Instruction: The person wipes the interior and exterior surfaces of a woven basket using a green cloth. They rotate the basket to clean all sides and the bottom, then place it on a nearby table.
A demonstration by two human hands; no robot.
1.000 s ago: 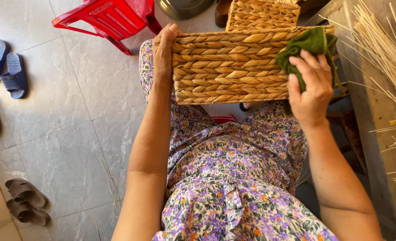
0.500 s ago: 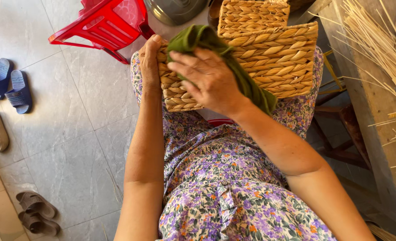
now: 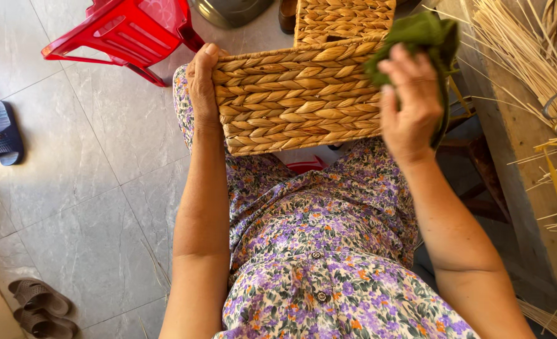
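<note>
Grey tiled floor (image 3: 102, 157) lies below, with a red plastic stool (image 3: 124, 31) nearby. On the lap, the woven basket (image 3: 297, 94) rests, its end gripped by the left hand (image 3: 203, 81). The right hand (image 3: 410, 103) presses a bunched green cloth (image 3: 426, 34) to its far end.

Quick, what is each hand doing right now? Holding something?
Left hand: closed on the left end of the woven basket, holding it.
Right hand: closed on a green cloth, pressed at the basket's right end.

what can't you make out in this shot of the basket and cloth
Head view only:
- Basket: its far side and inside are hidden by its near wall.
- Right hand: blurred; its palm covers part of the green cloth.
- Left hand: fingertips hidden behind the basket.
- Red chair: cut by the top edge.
</note>
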